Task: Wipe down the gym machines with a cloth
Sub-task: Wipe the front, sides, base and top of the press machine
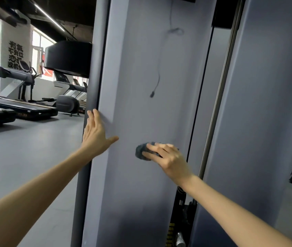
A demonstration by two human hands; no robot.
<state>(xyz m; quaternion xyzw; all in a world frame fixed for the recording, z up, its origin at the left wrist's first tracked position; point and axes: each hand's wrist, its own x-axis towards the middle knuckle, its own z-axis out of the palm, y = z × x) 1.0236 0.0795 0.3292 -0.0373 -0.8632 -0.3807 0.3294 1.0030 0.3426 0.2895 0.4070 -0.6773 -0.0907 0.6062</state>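
Cloth (139, 152) lies under the right hand (170, 161), fingers straight, on the machine panel (138, 72); left hand (95, 136) braces flat. Seemingly mid-wipe; next needs a firm sweep.

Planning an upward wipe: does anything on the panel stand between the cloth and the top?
Yes. A thin dark cable hangs down the grey panel above the cloth that the right hand presses; its loose end dangles clear of the cloth. Between them, bare panel.

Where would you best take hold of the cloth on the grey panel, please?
The cloth is wadded under the right hand against the upright panel. I would pinch its bunched left end, the only part showing, coming in from the left.
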